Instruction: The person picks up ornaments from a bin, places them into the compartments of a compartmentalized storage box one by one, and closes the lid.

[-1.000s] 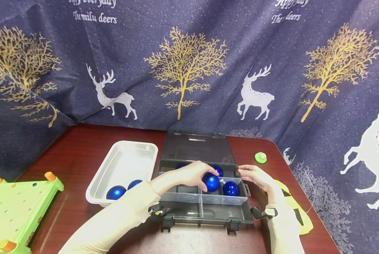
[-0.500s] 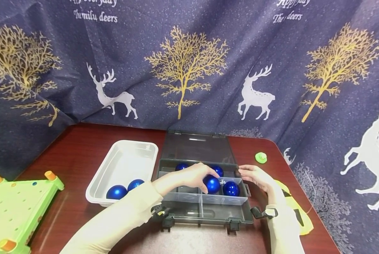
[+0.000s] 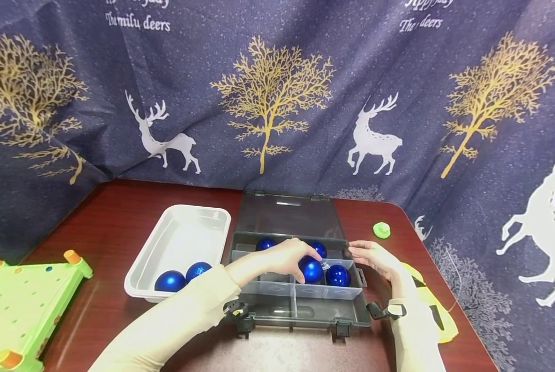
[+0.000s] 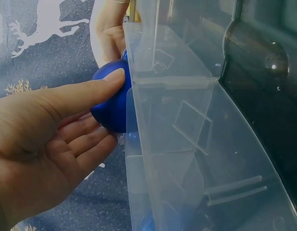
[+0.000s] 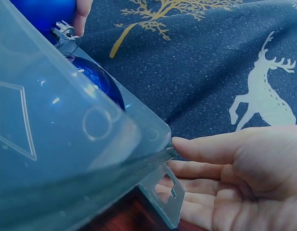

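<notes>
My left hand (image 3: 289, 257) grips a matte blue Christmas ball (image 3: 312, 270) between thumb and fingers, at a compartment of the clear divided tray (image 3: 270, 288). This tray sits in a dark see-through storage box (image 3: 324, 325) with its lid laid back. A shiny blue ball (image 3: 338, 276) lies in the compartment to the right. Two more blue balls, one left (image 3: 265, 244) and one right (image 3: 319, 249), rest in the back row. At the box's right back corner, my right hand (image 5: 235, 173) pinches the rim, thumb on top and fingers behind the side handle.
Left of the box stands a white tub (image 3: 184, 206) with two blue balls (image 3: 170, 281) in it. A green pegged stand (image 3: 21, 305) is at the far left. To the right are a green rubber duck (image 3: 382, 230) and a yellow-and-black item (image 3: 437, 315), partly behind my sleeve.
The ball in my left hand has sunk slightly toward the tray, and the hand has shifted a little right. My right hand stays at the box corner.
</notes>
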A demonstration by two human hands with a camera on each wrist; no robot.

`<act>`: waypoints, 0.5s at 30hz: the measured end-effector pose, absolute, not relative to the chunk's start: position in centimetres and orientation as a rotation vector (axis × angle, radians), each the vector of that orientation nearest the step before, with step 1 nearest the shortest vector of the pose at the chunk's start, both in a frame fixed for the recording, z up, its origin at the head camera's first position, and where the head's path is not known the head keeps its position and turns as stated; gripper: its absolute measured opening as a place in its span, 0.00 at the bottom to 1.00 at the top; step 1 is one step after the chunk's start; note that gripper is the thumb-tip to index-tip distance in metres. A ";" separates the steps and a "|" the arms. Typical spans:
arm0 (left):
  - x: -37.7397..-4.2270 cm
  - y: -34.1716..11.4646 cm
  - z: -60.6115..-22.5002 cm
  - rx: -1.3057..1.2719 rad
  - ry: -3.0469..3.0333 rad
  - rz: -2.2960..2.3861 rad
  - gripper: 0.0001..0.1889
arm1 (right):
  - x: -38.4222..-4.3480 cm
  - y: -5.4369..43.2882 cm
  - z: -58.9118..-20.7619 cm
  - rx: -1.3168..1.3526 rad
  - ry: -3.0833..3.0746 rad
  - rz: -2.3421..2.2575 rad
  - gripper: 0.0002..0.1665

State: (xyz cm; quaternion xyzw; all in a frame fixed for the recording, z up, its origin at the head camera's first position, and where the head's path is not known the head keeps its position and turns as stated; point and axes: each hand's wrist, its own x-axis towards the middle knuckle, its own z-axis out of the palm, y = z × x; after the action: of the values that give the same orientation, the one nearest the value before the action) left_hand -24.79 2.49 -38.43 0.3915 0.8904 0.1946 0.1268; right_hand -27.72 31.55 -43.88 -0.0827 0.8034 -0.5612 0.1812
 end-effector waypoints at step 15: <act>-24.6 2.6 -38.9 1.130 2.601 0.584 0.32 | -27.8 31.6 -44.0 -0.218 2.275 -1.568 0.33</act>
State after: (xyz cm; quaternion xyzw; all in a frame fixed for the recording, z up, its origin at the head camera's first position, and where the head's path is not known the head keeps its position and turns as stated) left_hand -24.61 2.58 -38.90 0.3873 0.8916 0.2001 0.1227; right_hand -27.82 31.61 -43.96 -0.0774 0.8068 -0.5561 0.1836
